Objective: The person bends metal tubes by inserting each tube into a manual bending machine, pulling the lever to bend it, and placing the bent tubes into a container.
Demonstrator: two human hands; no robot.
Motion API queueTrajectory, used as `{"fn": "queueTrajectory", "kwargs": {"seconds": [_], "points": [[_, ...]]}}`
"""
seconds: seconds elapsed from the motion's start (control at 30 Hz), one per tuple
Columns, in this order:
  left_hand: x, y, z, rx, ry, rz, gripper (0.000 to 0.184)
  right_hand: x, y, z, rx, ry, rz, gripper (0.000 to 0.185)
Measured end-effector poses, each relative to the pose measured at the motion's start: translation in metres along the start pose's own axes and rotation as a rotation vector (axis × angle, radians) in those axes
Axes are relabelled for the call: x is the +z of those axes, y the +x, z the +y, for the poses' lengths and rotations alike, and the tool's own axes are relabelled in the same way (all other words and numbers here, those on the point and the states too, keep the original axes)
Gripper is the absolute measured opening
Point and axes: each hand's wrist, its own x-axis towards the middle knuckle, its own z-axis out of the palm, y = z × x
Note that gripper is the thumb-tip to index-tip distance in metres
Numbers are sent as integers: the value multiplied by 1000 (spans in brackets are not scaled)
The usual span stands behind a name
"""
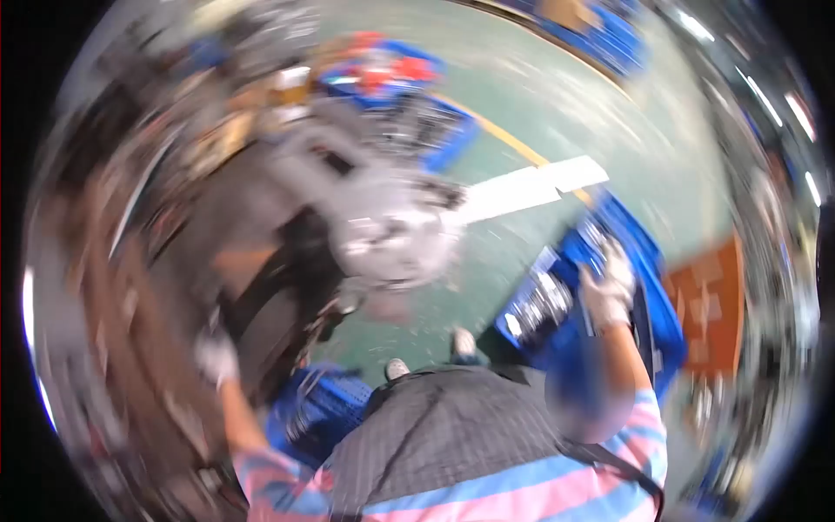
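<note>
Shiny parts (544, 304) lay in the blue bin (557, 350). Above it was the right hand (612, 283), thumb apart from fingers; the left hand (216, 355) was left of the machine (391, 235). Through this blur, I could not tell whether either pinched anything.

bin (668, 326): blue | shirt (487, 496): pink-and-blue stripes | apron (444, 418): grey, fine-striped | floor (474, 278): green

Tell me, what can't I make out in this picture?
Head view:
- Left hand: motion blur hides whether it grips anything.
- Right hand: blur hides whether it holds anything.
- Shiny parts: blur smears their exact shapes.
- Red items: too blurred to identify.
- Far bin: cut off by the top edge.
</note>
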Motion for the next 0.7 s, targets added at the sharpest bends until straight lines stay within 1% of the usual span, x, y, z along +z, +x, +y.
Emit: {"fn": "queueTrajectory", "kwargs": {"seconds": [0.03, 0.07, 0.1, 0.13, 0.17, 0.2, 0.23, 0.3, 0.33, 0.37, 0.4, 0.43, 0.47, 0.5, 0.53, 0.57, 0.63, 0.67, 0.7], "points": [[19, 3, -24, 61, 39, 108, 43, -13, -29, 11, 152, -52, -137, 63], [16, 7, -23, 102, 92, 49, 45, -6, -65, 39, 297, -94, -149, 63], [43, 21, -63, 112, 96, 60, 45, 5, -103, 69, 416, -122, -165, 63], [42, 21, -79, 207, 0, 103, 47, 0, -135, 91, 630, -139, -250, 64], [52, 30, -99, 180, 71, 110, 49, 2, -162, 113, 832, -132, -336, 64], [49, 31, -95, 147, 192, 109, 52, 5, -194, 139, 918, -152, -364, 64], [-1, 4, -8, -47, 239, 4, 56, 4, -215, 151, 995, -197, -354, 65], [3, 15, -6, -253, 185, 188, 56, 7, -236, 163, 1118, -212, -362, 67], [-4, 18, -2, -166, 50, 219, 55, 10, -235, 172, 1165, -160, -395, 67], [-11, 25, 4, -76, -81, 246, 55, 17, -233, 176, 1174, -150, -408, 67], [-20, 33, 14, -97, -141, 235, 50, 28, -228, 182, 1045, -166, -379, 67], [-29, 42, 22, -81, -126, 247, 50, 39, -220, 185, 914, -177, -349, 68], [-40, 53, 27, 28, -98, 257, 48, 32, -193, 175, 831, -127, -414, 66], [-56, 59, 35, 135, -69, 268, 46, 47, -187, 181, 639, -139, -372, 65], [-75, 56, 64, 228, -77, 284, 43, 54, -170, 181, 602, -97, -432, 61], [-83, 58, 76, 237, -61, 300, 43, 61, -150, 182, 562, -57, -487, 57], [-97, 66, 97, 344, -90, 314, 44, 94, -127, 193, 643, -50, -650, 53], [-107, 40, 140, 308, -152, 293, 45, 108, -123, 196, 666, -59, -620, 50], [-114, 24, 166, 301, -136, 272, 46, 112, -118, 198, 619, -63, -584, 46]]}}
